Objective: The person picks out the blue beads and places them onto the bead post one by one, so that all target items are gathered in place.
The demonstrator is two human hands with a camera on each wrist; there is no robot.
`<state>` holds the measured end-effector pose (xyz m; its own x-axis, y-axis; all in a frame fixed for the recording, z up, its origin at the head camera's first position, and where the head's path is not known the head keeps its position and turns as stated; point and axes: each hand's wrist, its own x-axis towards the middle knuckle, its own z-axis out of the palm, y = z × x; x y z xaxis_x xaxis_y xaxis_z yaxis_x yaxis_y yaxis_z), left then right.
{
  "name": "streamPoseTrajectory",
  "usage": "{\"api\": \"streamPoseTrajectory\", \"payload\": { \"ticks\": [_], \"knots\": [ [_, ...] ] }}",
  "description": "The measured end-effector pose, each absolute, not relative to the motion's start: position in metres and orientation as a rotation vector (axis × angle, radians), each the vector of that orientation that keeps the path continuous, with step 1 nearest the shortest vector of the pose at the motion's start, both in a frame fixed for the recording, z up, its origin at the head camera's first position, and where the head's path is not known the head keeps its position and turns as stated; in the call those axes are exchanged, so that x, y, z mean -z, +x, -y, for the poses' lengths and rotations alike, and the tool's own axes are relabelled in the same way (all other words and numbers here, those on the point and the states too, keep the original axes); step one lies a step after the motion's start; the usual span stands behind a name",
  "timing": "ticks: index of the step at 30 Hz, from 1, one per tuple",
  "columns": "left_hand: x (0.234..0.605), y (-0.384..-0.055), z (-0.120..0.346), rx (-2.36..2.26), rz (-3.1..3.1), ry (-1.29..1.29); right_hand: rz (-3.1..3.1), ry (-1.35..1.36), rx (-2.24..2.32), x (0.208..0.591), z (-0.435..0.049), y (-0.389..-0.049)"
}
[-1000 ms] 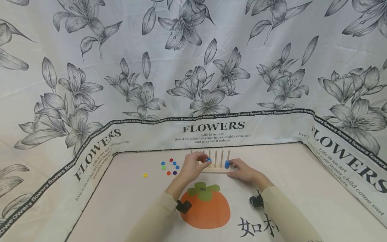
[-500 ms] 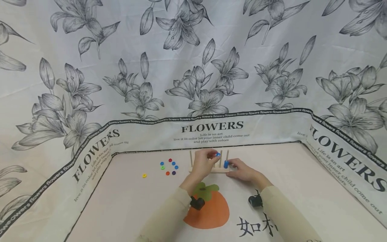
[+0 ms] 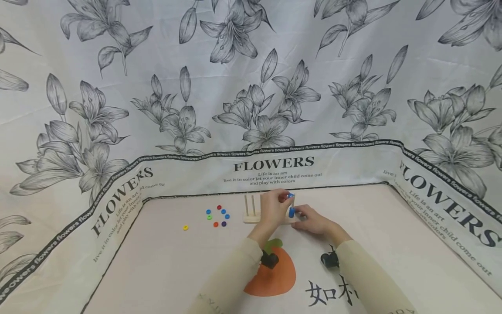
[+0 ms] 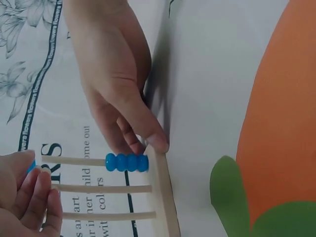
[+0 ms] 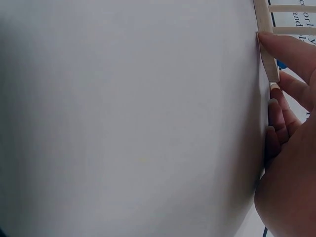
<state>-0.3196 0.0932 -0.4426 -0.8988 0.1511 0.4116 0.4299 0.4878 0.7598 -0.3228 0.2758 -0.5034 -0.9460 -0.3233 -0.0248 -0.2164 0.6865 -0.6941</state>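
Note:
A wooden peg rack (image 3: 251, 219) stands on the table, with upright pegs along its base. On its rightmost peg sits a stack of several blue beads (image 4: 127, 162), low against the base. My left hand (image 3: 273, 210) pinches another blue bead (image 3: 291, 196) between thumb and fingers, at the top of that same peg. In the left wrist view the pinched bead is partly covered by the fingers. My right hand (image 3: 313, 220) grips the right end of the base, its thumb (image 5: 276, 44) on the front and its other fingers around the end. The left forearm and hand hide the middle pegs.
Left of the rack lie several loose beads, among them a red bead (image 3: 219, 207), a green bead (image 3: 209, 217), an orange bead (image 3: 215, 224) and a purple bead (image 3: 224, 224). A yellow bead (image 3: 185, 227) lies farther left. A flower-printed curtain (image 3: 270, 168) stands behind.
My left hand has moved right along the rack, carrying the blue bead up to the top of the rightmost peg. My right hand has stayed at the rack's end.

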Motion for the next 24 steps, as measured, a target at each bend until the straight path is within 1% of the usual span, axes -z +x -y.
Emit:
{"api": "streamPoseTrajectory", "payload": {
  "ticks": [9, 13, 18, 24],
  "knots": [
    [0.445, -0.319, -0.106, 1.405, 2.397, -0.413, -2.75, -0.512, 1.098, 0.497, -0.274, -0.319],
    [0.445, -0.32, -0.112, 1.366, 2.391, -0.371, -2.739, -0.482, 1.113, 0.492, -0.271, -0.318],
    [0.445, -0.321, -0.116, 1.321, 2.389, -0.364, -2.744, -0.441, 1.104, 0.49, -0.269, -0.316],
    [0.448, -0.322, -0.116, 1.252, 2.385, -0.39, -2.746, -0.489, 1.117, 0.495, -0.273, -0.318]
  ]
}}
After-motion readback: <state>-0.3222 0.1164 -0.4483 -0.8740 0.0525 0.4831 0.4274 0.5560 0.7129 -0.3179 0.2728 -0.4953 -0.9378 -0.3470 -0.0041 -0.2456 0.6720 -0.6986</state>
